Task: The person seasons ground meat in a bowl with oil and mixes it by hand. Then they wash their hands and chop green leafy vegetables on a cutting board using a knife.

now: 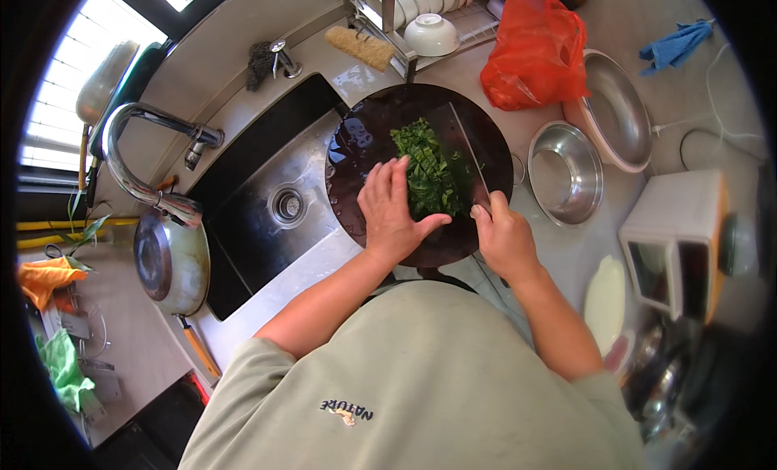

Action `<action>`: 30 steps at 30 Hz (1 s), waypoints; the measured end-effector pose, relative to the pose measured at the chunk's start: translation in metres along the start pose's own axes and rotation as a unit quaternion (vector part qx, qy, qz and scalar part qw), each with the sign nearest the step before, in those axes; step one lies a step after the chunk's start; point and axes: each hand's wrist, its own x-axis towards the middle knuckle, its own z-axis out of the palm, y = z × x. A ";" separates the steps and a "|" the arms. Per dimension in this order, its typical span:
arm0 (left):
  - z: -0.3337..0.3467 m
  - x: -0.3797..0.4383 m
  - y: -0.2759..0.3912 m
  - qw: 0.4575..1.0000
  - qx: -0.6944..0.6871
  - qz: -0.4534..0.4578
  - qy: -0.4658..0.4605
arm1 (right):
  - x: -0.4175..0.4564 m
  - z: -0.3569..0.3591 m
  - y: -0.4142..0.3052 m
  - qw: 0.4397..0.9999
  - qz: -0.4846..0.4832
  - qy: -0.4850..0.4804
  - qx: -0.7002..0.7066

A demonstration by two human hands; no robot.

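Note:
A heap of chopped leafy greens (pixel 424 166) lies on a round dark cutting board (pixel 370 115), which overlaps the right end of the sink. My left hand (pixel 391 209) rests against the left side of the heap, fingers pointing away from me and thumb spread to the right below the greens. In my right hand (pixel 504 236) is the handle of a cleaver (pixel 458 148), its broad blade tilted over the right side of the board, just right of the greens. A few leaf scraps lie near the blade. My palm hides most of the handle.
Left of the board is a stainless sink (pixel 261 251) under a curved faucet (pixel 127 166); a wok (pixel 173 263) leans beside it. A steel bowl (pixel 567 172), a larger basin (pixel 619 112) and a red plastic bag (pixel 534 51) stand to the right. A dish rack (pixel 425 60) holds white bowls behind.

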 end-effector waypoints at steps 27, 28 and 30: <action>-0.118 0.083 -0.031 0.845 -0.504 -0.161 -0.075 | -0.001 0.028 -0.029 0.997 -0.046 -0.059 -0.017; -0.113 0.086 -0.029 0.848 -0.498 -0.157 -0.089 | -0.002 0.020 -0.026 0.999 -0.029 -0.034 -0.025; -0.100 0.091 -0.018 0.835 -0.515 -0.155 -0.117 | -0.002 0.010 -0.008 0.999 0.009 0.007 -0.030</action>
